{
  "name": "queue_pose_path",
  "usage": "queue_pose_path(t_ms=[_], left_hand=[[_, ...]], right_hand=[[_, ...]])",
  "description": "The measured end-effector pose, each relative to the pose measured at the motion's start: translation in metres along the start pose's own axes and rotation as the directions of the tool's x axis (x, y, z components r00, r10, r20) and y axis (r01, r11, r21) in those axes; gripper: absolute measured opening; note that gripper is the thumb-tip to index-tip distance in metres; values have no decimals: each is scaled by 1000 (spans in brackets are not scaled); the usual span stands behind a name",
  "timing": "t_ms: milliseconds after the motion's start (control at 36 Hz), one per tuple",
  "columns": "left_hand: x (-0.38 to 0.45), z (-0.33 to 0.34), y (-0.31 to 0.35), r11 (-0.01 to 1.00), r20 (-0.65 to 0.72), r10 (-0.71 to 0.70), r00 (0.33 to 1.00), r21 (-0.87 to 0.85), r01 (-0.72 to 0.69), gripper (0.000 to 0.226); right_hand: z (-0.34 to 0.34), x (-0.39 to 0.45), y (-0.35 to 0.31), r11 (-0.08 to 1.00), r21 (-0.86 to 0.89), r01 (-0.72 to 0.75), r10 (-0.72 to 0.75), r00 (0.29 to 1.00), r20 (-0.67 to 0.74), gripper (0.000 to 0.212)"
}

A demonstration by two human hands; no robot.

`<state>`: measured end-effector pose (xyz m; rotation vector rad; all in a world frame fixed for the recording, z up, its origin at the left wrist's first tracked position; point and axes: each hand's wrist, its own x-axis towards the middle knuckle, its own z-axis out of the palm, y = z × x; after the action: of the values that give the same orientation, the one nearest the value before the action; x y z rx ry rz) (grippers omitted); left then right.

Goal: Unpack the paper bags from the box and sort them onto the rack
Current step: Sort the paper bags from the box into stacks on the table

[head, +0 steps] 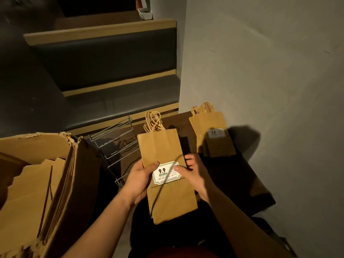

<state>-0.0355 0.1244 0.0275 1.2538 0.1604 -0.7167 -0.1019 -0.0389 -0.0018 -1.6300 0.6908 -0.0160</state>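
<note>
Brown paper bags with twisted cord handles (163,164), flat and stacked as a bundle, are held above the near edge of the dark wooden bench (240,175), handles pointing away from the person and the white label with "9.9" facing up. Left hand (139,175) grips the bundle's left edge, thumb lying across the front just beside the label; right hand (193,170) grips the right edge, thumb pressed on the label's right part and fingers curled behind. A thin dark strap or cord runs diagonally over the bundle's face. Just left of the bundle, the grey wire rack (115,146) lies tilted on the bench, its tiers bare, and its right side is touching or nearly touching the bundle's left edge; which, I cannot tell. Further left, close against the rack, stands the torn open cardboard box (74,179) with more flat brown bags (31,185) packed upright inside. On the bench's far right, a second stack of brown paper bags (210,135) lies flat, well apart from the held bundle, close to the grey wall (270,62) that bounds the bench on the right. Bare bench surface shows between the two bag stacks. Beyond the bench's far edge is a dark padded seat with tan wooden trim (111,71).
</note>
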Motion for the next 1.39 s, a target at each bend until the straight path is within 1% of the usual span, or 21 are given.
queue_pose_path(t_ms=[56, 139, 167, 250, 278, 333, 361, 389, 444, 472, 611, 750, 833, 889, 972, 1000, 1056, 1139, 1194, 1306, 1389], left_hand=[[-1, -4, 2, 999, -9, -21, 1000, -26, 21, 21], [-4, -6, 1, 993, -10, -88, 996, -84, 87, 20], [-6, -8, 0, 985, -2, -129, 992, -115, 128, 23], [-9, -15, -1, 955, -16, -216, 976, -213, 207, 35], [-10, -17, -2, 953, -31, -216, 976, -225, 203, 35], [-11, -20, -1, 962, -66, -189, 980, -213, 171, 31], [-11, -21, 0, 968, -80, -174, 982, -197, 155, 30], [-11, -21, 0, 973, -90, -164, 982, -180, 146, 29], [-11, -22, 2, 978, -107, -153, 982, -161, 135, 28], [-11, -23, 2, 979, -124, -149, 981, -158, 129, 27], [-11, -26, 4, 987, -179, -110, 978, -135, 86, 25], [-8, -25, 4, 975, -242, -109, 964, -213, 57, 26], [-8, -22, 4, 971, -232, -105, 967, -233, 50, 20], [-9, -18, 2, 978, -232, -106, 967, -199, 60, 20], [-10, -11, -3, 988, -225, -93, 970, -145, 61, 29], [-10, -10, -3, 988, -223, -92, 970, -140, 62, 30], [-12, -11, -2, 986, -216, -106, 971, -148, 74, 29], [-13, -15, 4, 982, -207, -128, 970, -164, 95, 27], [-12, -20, 8, 983, -222, -127, 967, -159, 92, 26], [-11, -27, 10, 989, -231, -110, 967, -121, 84, 25], [-9, -24, 7, 993, -232, -90, 969, -94, 70, 23]], right_hand=[[4, -2, 1, 999, 11, -51, 51, 998, 42, 56], [12, -1, 3, 999, 38, -18, 18, 1000, -18, 37], [13, -1, 1, 997, 70, -36, 37, 999, -16, 37], [16, 2, -2, 971, 191, -144, 139, 989, 41, 72], [14, 3, -3, 963, 220, -159, 150, 987, 57, 67], [8, 3, -7, 961, 223, -165, 145, 984, 105, 30], [4, 5, -7, 967, 203, -155, 134, 985, 112, 18], [-1, 8, -8, 977, 172, -129, 116, 990, 82, 14], [-12, 15, -12, 994, 83, -72, 74, 997, -18, 15], [-18, 18, -14, 996, 61, -65, 68, 997, -33, 15], [-43, 23, -16, 979, 161, -126, 122, 992, 32, 14], [-49, 20, -13, 882, 444, -156, 165, 986, 19, 12], [-39, 17, -10, 919, 356, -171, 165, 985, 46, 12], [-26, 13, -7, 925, 311, -218, 190, 975, 118, 17], [-10, 7, -3, 885, 359, -295, 224, 948, 225, 43], [-7, 6, -4, 896, 348, -277, 206, 951, 229, 44], [-8, 8, -3, 911, 334, -242, 187, 964, 189, 30], [-21, 15, -4, 881, 408, -239, 233, 970, 64, 17], [-34, 15, -6, 854, 470, -220, 216, 974, 63, 15], [-45, 14, -7, 840, 505, -201, 170, 980, 106, 16], [-31, 15, -7, 889, 414, -195, 144, 978, 151, 20]])
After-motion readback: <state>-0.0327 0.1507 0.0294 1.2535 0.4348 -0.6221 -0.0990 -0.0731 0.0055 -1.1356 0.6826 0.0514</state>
